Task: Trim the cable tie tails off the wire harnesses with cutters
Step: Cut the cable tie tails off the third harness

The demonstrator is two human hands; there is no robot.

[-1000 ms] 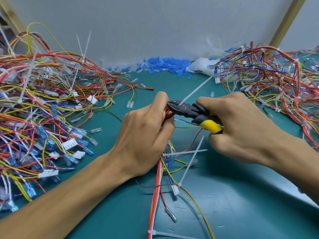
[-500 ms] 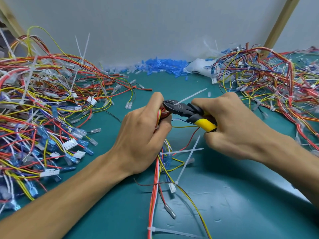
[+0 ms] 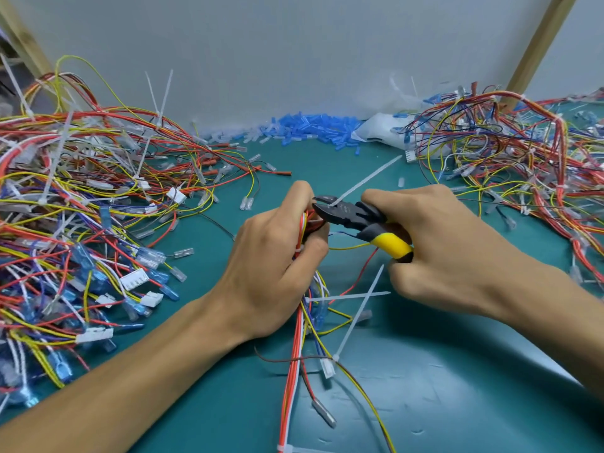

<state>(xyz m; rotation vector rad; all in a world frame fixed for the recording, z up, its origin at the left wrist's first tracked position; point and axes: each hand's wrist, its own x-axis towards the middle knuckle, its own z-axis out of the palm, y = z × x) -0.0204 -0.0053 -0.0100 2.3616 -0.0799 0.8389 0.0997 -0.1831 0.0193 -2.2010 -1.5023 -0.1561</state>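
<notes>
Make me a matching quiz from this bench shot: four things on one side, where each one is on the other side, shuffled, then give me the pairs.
Things:
1. cutters
2. wire harness
3. pile of blue sleeves
4. cable tie tail

Places:
A. gripped in the left hand
B. along the foot of the back wall
C. held in the right hand
D. angling up and to the right from the cutter blades

Pairs: 1-C, 2-A, 3-B, 4-D.
</notes>
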